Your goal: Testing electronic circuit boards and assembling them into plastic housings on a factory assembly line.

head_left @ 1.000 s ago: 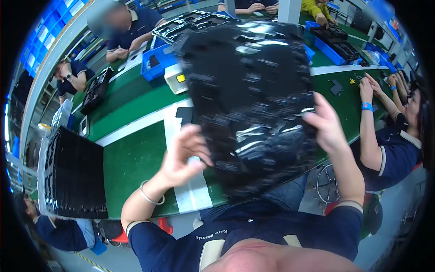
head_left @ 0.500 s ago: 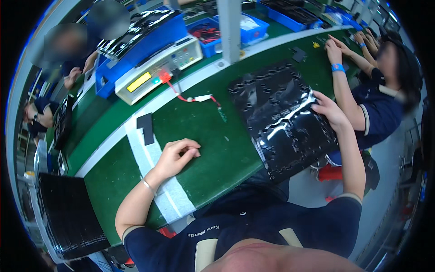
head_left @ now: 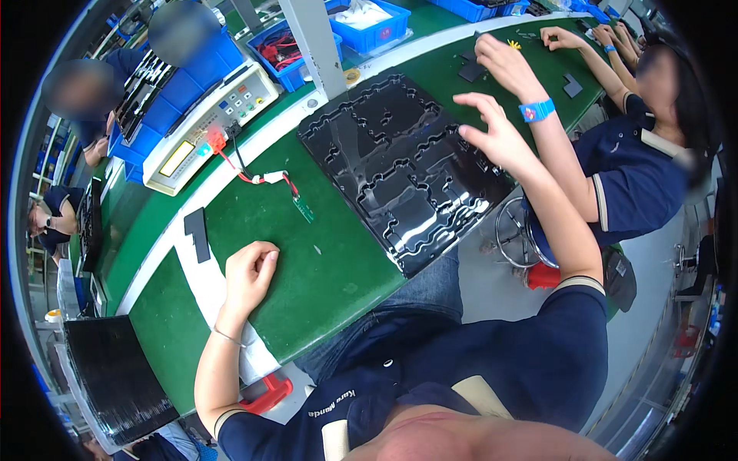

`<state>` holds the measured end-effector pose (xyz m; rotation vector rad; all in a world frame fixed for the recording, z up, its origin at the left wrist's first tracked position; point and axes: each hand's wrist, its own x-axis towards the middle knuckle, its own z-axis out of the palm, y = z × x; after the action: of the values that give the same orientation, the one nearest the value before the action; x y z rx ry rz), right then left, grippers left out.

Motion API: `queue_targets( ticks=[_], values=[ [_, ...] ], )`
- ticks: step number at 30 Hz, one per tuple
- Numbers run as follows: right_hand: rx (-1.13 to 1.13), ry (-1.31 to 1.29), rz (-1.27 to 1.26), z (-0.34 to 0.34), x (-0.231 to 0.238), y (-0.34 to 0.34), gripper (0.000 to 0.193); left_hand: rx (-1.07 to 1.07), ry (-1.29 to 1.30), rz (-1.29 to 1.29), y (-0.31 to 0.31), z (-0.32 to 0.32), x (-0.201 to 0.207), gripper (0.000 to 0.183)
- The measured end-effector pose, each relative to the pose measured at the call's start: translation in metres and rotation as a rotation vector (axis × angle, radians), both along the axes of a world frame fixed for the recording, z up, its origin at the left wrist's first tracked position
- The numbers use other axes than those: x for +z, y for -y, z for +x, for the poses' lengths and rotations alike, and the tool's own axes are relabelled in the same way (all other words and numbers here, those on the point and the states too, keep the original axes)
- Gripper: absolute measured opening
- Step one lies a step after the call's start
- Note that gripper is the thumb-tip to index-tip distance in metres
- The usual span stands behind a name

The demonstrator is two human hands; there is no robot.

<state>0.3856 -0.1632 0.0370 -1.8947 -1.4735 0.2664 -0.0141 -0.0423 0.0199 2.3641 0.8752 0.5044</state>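
A black moulded plastic tray (head_left: 369, 157) with a glossy, ridged surface lies on the green table to the right of centre. Above its right edge, my right hand (head_left: 496, 138) is open, thumb and fingers apart, with nothing in it. My left hand (head_left: 250, 276) rests on the table with its fingers curled in, and nothing shows in it. Just beyond it, an L-shaped black piece (head_left: 197, 234) lies at the end of a white strip (head_left: 201, 288). A small green circuit board (head_left: 304, 210) on red and black leads lies between my left hand and the tray.
A white tester (head_left: 207, 131) with a lit yellow display stands at the back left, wired to the leads. Blue bins (head_left: 369, 29) line the far side behind a grey post (head_left: 314, 50). A co-worker's hand (head_left: 503, 65) reaches in beside the tray. Black sheets (head_left: 115, 373) are stacked at left.
My right hand has let go of the tray's right edge and lifted, fingers spreading. My left hand has curled more tightly. The view has shifted, and the co-worker's hand is now closer to the tray.
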Motion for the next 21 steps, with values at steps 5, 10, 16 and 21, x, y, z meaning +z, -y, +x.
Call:
queue_targets(
  ticks=[5, 10, 16, 21],
  values=[
    [0.338, 0.287, -0.029, -0.037, 0.017, 0.032, 0.046, -0.064, 0.016, 0.056, -0.007, 0.017, 0.002, 0.007],
    [0.508, 0.114, -0.108, -0.071, 0.041, 0.059, 0.029, -0.213, 0.019, 0.162, -0.013, 0.020, 0.001, 0.008],
    [1.201, -0.300, -0.730, -0.115, 0.046, 0.083, 0.018, -0.344, 0.115, 0.144, -0.020, 0.012, -0.002, 0.006],
    [1.153, -0.198, -0.971, -0.124, -0.131, 0.117, 0.056, -0.456, 0.176, 0.153, -0.024, 0.007, -0.004, 0.006]
  ],
)
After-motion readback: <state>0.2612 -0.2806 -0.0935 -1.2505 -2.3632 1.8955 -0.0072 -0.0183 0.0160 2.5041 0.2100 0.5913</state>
